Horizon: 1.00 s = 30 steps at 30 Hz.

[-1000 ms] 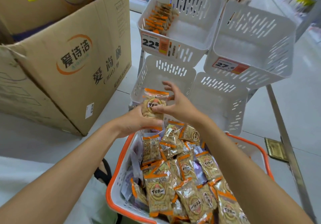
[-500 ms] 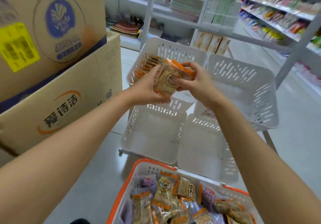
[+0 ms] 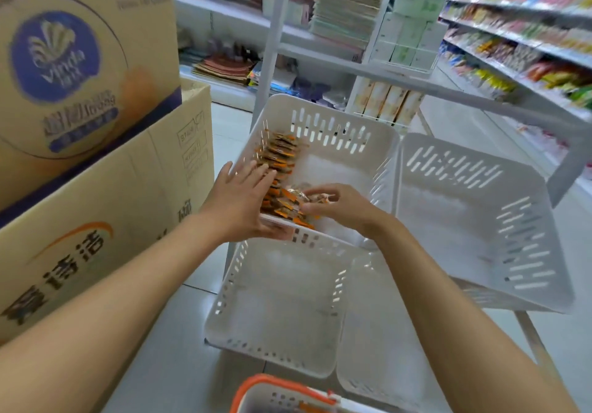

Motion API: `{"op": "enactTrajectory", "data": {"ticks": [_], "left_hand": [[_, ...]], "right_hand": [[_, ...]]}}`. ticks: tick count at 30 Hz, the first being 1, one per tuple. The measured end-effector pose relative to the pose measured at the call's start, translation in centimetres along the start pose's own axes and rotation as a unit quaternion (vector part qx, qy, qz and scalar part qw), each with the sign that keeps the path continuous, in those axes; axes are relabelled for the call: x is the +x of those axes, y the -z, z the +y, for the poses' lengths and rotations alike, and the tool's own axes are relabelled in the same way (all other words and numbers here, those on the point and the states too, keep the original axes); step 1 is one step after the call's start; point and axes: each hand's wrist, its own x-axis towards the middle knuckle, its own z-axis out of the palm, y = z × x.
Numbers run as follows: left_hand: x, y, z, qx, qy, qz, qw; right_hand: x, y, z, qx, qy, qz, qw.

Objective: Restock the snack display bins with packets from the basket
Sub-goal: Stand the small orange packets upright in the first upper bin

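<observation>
While the left hand (image 3: 240,198) lies flat with fingers spread against the near end of a row of snack packets (image 3: 278,169), the right hand (image 3: 336,206) pinches one clear, orange-edged packet (image 3: 299,193) between thumb and fingertips at the front of that same row. Both hands sit at centre frame, inside the upper left bin (image 3: 346,146), a white slotted plastic tub tilted toward the camera. Its packets stand on edge in a single line along the left wall, brown with orange tops; details are blurred. To the right, touching it, the upper right bin (image 3: 525,220) shows only its white floor. Below, the lower left bin (image 3: 282,316) and the lower right bin (image 3: 378,348) also show bare floors, partly crossed by the right forearm. At the bottom edge peeks the orange rim of the basket (image 3: 272,387). Stacked cardboard boxes (image 3: 89,124) fill the left side, close beside the bins. Store shelves (image 3: 519,28) of goods run across the upper right.
</observation>
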Motion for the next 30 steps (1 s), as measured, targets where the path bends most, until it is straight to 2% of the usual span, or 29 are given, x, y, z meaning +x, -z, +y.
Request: {"op": "enactTrajectory", "data": {"ticks": [5, 10, 15, 17, 19, 21, 22, 24, 26, 30], "left_hand": [[-0.2, 0.1, 0.0, -0.009, -0.004, 0.01, 1.0], [-0.9, 0.7, -0.1, -0.072, -0.01, 0.008, 0.997], [-1.8, 0.4, 0.1, -0.1, -0.001, 0.02, 0.995], [-2.4, 0.5, 0.5, -0.105, 0.007, 0.04, 0.994], [-3.6, 1.0, 1.4, -0.11, -0.001, 0.098, 0.989], [-5.4, 1.5, 3.1, -0.13, -0.023, 0.166, 0.977], [-6.4, 1.5, 4.2, -0.146, -0.032, 0.178, 0.973], [-8.4, 0.8, 6.4, -0.16, -0.047, 0.145, 0.975], [-10.4, -0.7, 8.3, -0.161, -0.056, 0.097, 0.981], [-15.1, -4.2, 10.3, -0.196, -0.033, 0.075, 0.977]], "right_hand": [[1.2, -1.3, 0.1, 0.079, -0.002, 0.02, 0.997], [1.2, -1.4, 0.3, 0.05, -0.024, 0.008, 0.998], [0.0, -1.6, -0.7, 0.023, -0.008, 0.002, 1.0], [-1.2, -1.2, -1.5, -0.032, 0.018, 0.049, 0.998], [-3.4, -0.9, -2.2, -0.068, 0.055, 0.123, 0.989], [-6.6, -0.9, -2.4, -0.058, 0.09, 0.186, 0.977], [-8.6, -1.3, -2.4, -0.051, 0.108, 0.209, 0.97], [-12.7, -2.6, -1.4, -0.045, 0.133, 0.243, 0.96], [-16.4, -4.5, 1.0, -0.043, 0.123, 0.229, 0.965], [-22.1, -9.1, 8.4, -0.118, -0.01, 0.097, 0.988]]}}
